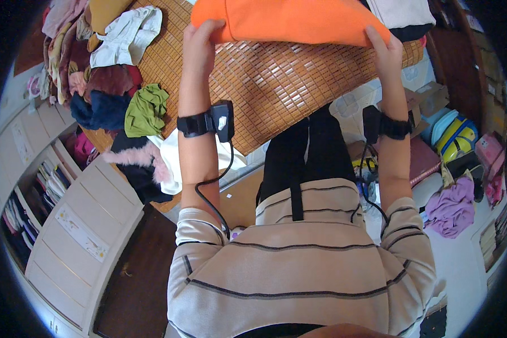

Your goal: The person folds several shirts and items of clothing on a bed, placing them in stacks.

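Observation:
A bright orange cloth garment (287, 21) stretches between my two hands at the top of the view, its upper part cut off by the frame. My left hand (200, 38) grips its left edge, thumb on top. At the right end, my right hand (386, 46) pinches the cloth's lower corner. Below the garment spreads a brown bamboo-tile mat (274, 80) on a bed. Whether the cloth touches the mat cannot be told. Both forearms wear black strapped devices with cables.
Left on the mat lie white denim clothing (129, 36), a green cloth (147, 110) and a heap of blankets (76, 63). Folded pale cloth (401, 17) sits at upper right. An open wardrobe (67, 236) stands left. Boxes (433, 99), a yellow-blue bag (456, 137) and purple cloth (452, 207) are right.

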